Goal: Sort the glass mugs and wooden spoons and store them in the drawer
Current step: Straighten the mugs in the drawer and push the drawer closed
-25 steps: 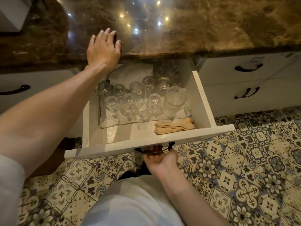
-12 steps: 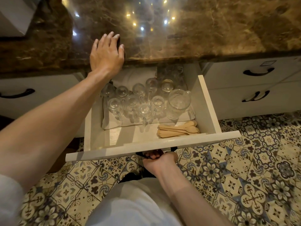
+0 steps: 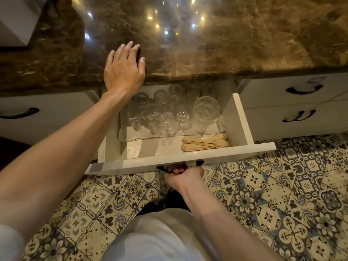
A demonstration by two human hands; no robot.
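Note:
The white drawer (image 3: 243,119) stands partly open under the brown marble countertop (image 3: 226,44). Inside, several glass mugs (image 3: 166,117) stand in rows on a folded cloth (image 3: 131,133), with a larger glass (image 3: 206,112) at their right. A stack of wooden spoons (image 3: 205,142) lies at the drawer's front right. My left hand (image 3: 124,69) rests flat on the countertop edge, fingers straight. My right hand (image 3: 183,177) grips the black handle (image 3: 162,168) on the drawer front from below. The back mugs are partly hidden under the counter.
Closed white drawers with black handles flank the open one: one at the left (image 3: 18,113), two at the right (image 3: 303,90). A white box (image 3: 17,21) sits on the counter at the far left. Patterned floor tiles (image 3: 282,204) lie below.
The drawer has slid inward, so more of the back mugs lie under the counter. Both hands keep their holds; the view has shifted slightly.

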